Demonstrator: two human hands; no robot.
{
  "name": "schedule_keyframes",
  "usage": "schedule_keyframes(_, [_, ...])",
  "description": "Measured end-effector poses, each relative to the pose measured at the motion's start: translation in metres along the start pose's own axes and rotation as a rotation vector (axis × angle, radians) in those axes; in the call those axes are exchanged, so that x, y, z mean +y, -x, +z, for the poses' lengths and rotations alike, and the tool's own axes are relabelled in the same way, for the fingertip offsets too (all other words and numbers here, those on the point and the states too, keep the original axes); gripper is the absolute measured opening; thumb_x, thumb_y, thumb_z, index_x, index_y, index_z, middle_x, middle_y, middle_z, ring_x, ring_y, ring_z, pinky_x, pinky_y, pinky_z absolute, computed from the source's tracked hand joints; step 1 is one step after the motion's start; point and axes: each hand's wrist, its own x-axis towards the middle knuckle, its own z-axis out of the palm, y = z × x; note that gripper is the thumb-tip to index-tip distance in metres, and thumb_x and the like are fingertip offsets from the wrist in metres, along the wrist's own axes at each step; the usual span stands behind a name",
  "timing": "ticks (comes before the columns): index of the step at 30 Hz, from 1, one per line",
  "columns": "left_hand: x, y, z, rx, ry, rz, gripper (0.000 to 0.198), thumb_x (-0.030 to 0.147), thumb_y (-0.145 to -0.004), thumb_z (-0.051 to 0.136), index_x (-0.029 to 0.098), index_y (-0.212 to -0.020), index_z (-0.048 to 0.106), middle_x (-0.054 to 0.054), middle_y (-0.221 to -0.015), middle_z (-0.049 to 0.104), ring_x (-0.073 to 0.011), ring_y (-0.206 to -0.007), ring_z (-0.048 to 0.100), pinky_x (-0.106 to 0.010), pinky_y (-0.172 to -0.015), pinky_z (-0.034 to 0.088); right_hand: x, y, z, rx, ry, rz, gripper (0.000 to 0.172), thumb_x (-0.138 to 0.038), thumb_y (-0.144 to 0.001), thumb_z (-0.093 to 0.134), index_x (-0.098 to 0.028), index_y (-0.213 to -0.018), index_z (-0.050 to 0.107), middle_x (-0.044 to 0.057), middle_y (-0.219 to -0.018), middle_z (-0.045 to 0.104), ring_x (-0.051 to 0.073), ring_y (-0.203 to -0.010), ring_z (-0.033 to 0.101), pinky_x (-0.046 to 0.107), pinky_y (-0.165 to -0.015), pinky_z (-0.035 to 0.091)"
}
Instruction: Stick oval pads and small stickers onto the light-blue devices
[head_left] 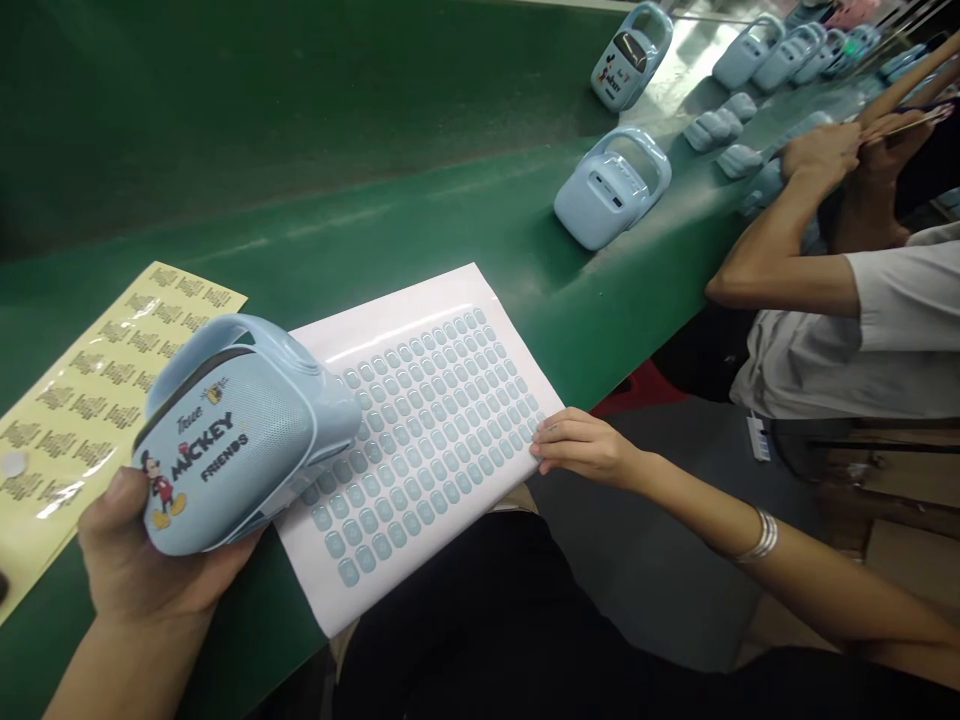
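My left hand (161, 560) is wrapped round a light blue portable speaker (270, 430) with a loop handle, its front printed with "True Mickey Friends" and a cartoon mouse. The speaker is tilted and hides part of a white sheet of small blue rounded stickers (450, 295), which lies at the bench edge. The fingers of my right hand (577, 447) are pressed together at the right edge of that sheet; whether a single sticker is between them is too small to tell. A yellow sheet of printed labels (97, 370) lies to the left, partly behind the speaker.
Farther along the green bench (360, 235) stand one blue speaker (600, 200) with its ports showing and another printed speaker (626, 65). Several more speakers (780, 60) and blue parts (720, 125) line the far right. A co-worker's arm (795, 240) reaches over the bench there.
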Motion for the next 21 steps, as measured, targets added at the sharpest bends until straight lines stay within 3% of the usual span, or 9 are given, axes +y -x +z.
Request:
schedule_keyframes(4, [0.000, 0.002, 0.002, -0.039, -0.017, -0.001, 0.077, 0.044, -0.056, 0.072, 0.040, -0.128, 0.045, 0.002, -0.109, 0.068, -0.0293, -0.109, 0.058, -0.027, -0.058, 0.060, 0.001, -0.001, -0.001, -0.006, -0.015, 0.001, 0.015, -0.014, -0.084, 0.061, -0.019, -0.098, 0.064, 0.003, -0.078, 0.068, 0.015, -0.078, 0.064, 0.027, -0.066, 0.059])
schedule_keyframes(9, [0.000, 0.007, 0.007, -0.021, 0.040, -0.012, 0.084, 0.038, -0.047, 0.080, 0.041, -0.125, 0.049, 0.006, -0.101, 0.071, -0.0183, -0.071, 0.068, -0.021, -0.048, 0.057, 0.000, -0.013, -0.001, 0.090, 0.083, -0.043, 0.019, -0.008, -0.087, 0.052, -0.019, -0.098, 0.063, 0.002, -0.070, 0.066, 0.015, -0.066, 0.063, 0.027, -0.057, 0.056])
schedule_keyframes(14, [-0.002, 0.008, 0.006, -0.032, 0.123, -0.034, 0.092, 0.037, -0.033, 0.087, 0.031, -0.120, 0.056, 0.002, -0.079, 0.074, -0.0184, -0.056, 0.067, -0.022, -0.046, 0.057, -0.019, -0.072, 0.003, 0.388, -0.053, 0.020, 0.014, -0.018, -0.086, 0.059, -0.022, -0.099, 0.062, 0.000, -0.064, 0.061, 0.014, -0.060, 0.059, 0.029, -0.055, 0.053])
schedule_keyframes(18, [-0.002, 0.011, -0.001, -0.146, 0.147, -0.003, 0.084, 0.038, -0.037, 0.087, 0.029, -0.116, 0.059, 0.002, -0.068, 0.073, -0.0203, -0.051, 0.066, -0.025, -0.043, 0.056, -0.045, -0.133, 0.019, 0.592, -0.209, -0.040, 0.010, -0.019, -0.085, 0.062, -0.022, -0.094, 0.062, 0.001, -0.068, 0.061, 0.014, -0.063, 0.059, 0.027, -0.054, 0.054])
schedule_keyframes(21, [-0.001, 0.016, -0.009, -0.280, 0.154, 0.014, 0.079, 0.033, -0.041, 0.086, 0.033, -0.115, 0.060, 0.004, -0.062, 0.071, -0.0211, -0.048, 0.065, -0.023, -0.036, 0.053, -0.060, -0.167, 0.031, 0.675, -0.283, -0.066, 0.005, -0.022, -0.086, 0.061, -0.023, -0.091, 0.062, 0.000, -0.071, 0.061, 0.012, -0.062, 0.060, 0.025, -0.051, 0.054])
